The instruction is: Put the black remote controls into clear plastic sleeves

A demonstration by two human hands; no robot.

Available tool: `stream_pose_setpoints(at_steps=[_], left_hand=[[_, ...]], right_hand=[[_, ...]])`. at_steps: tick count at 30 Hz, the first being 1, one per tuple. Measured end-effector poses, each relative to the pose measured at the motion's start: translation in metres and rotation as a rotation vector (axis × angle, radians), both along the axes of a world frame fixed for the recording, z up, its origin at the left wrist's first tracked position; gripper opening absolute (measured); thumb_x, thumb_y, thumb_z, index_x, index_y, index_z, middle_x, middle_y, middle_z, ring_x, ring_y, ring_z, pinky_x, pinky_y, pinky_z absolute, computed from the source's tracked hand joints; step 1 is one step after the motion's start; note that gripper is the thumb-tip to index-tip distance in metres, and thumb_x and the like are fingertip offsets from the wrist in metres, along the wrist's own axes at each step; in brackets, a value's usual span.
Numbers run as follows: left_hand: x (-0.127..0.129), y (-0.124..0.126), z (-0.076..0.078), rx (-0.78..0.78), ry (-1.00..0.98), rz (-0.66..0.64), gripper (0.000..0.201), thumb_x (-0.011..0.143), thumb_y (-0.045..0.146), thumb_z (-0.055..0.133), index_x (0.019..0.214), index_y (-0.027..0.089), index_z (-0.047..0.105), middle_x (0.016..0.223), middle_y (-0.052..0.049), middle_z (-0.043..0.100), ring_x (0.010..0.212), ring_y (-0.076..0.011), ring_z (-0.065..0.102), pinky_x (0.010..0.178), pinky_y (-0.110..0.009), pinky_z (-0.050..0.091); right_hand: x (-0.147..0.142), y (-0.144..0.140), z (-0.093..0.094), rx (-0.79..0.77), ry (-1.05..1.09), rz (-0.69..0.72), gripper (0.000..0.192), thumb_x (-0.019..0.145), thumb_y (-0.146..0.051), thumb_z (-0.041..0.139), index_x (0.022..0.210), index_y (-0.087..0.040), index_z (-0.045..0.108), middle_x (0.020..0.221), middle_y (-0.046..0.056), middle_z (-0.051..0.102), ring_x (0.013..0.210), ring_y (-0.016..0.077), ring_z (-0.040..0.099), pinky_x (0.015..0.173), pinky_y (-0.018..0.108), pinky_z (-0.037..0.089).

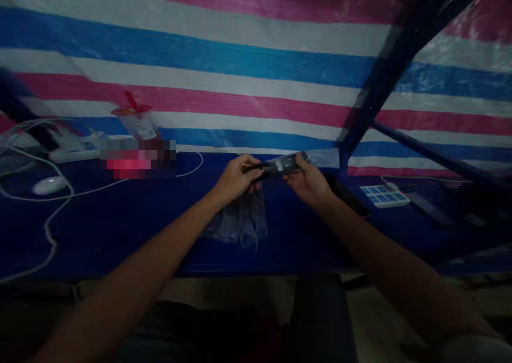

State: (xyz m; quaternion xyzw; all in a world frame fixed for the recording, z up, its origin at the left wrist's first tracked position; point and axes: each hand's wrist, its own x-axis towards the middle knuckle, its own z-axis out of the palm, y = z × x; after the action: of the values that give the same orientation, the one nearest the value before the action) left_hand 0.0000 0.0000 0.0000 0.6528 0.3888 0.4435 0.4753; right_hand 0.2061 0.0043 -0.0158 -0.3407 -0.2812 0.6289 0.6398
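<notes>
Between my two hands is a long dark object (280, 164) with a small pale label, partly inside a clear plastic sleeve (326, 157); its exact kind is hard to make out in the dim light. My left hand (239, 175) pinches the narrow black end. The thicker right end lies in the curled fingers of my right hand (307, 177), and the sleeve runs on past them. Below my left hand, several clear plastic bags (244, 221) lie on the blue table (132, 229), partly covered by that hand.
On the left stand a lidded cup (138, 123), a white mouse (49, 186) and a looping white cable (50, 227). A dark flat object (347, 196) and a blue-and-white gridded box (384, 196) lie right. A slanted blue metal post (384, 80) rises before the striped sheet (248, 53).
</notes>
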Motion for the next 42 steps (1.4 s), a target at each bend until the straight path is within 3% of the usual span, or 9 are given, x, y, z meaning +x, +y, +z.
stream_pose_setpoints(at_steps=[9,16,23,35,42], left_hand=[[-0.0008,-0.0018,0.0047,-0.063,0.038,0.155,0.03,0.08,0.039,0.079,0.092,0.021,0.057,0.055,0.001,0.057,0.044,-0.0116,0.051,0.043,-0.024,0.036],[0.0003,-0.004,0.0082,-0.107,0.08,0.139,0.024,0.084,0.037,0.075,0.076,0.019,0.061,0.053,-0.002,0.057,0.042,-0.0101,0.05,0.042,-0.023,0.035],[0.0048,-0.0062,0.0071,-0.113,0.076,0.164,0.017,0.085,0.028,0.071,0.077,0.019,0.06,0.055,-0.002,0.059,0.043,-0.0107,0.054,0.043,-0.023,0.04],[0.0025,-0.0017,0.003,-0.07,0.052,0.139,0.015,0.085,0.03,0.071,0.081,0.019,0.062,0.058,-0.002,0.06,0.044,-0.0092,0.054,0.042,-0.02,0.037],[0.0022,0.0009,-0.0001,-0.049,0.024,0.091,0.014,0.087,0.028,0.069,0.097,0.021,0.062,0.053,0.003,0.056,0.039,-0.009,0.051,0.04,-0.021,0.036]], right_hand=[[-0.0014,-0.0034,0.004,0.06,-0.001,0.086,0.021,0.102,-0.035,0.053,0.09,-0.023,0.065,0.084,0.003,0.074,0.076,0.0161,0.068,0.062,0.027,0.057],[-0.0012,-0.0013,0.0003,0.07,-0.023,0.06,0.021,0.101,-0.035,0.053,0.091,-0.022,0.065,0.084,0.003,0.073,0.076,0.0166,0.067,0.064,0.029,0.056],[-0.0048,-0.0005,-0.0014,0.042,-0.018,0.028,0.023,0.103,-0.033,0.051,0.09,-0.02,0.065,0.083,0.004,0.072,0.074,0.0153,0.066,0.06,0.027,0.055],[-0.004,-0.0017,0.0012,0.05,-0.016,0.022,0.021,0.102,-0.033,0.052,0.09,-0.02,0.064,0.082,0.003,0.071,0.074,0.0151,0.065,0.061,0.027,0.053],[-0.0001,0.0018,0.001,0.027,-0.022,0.008,0.018,0.098,-0.036,0.057,0.089,-0.021,0.062,0.083,0.004,0.071,0.077,0.017,0.064,0.064,0.03,0.053]])
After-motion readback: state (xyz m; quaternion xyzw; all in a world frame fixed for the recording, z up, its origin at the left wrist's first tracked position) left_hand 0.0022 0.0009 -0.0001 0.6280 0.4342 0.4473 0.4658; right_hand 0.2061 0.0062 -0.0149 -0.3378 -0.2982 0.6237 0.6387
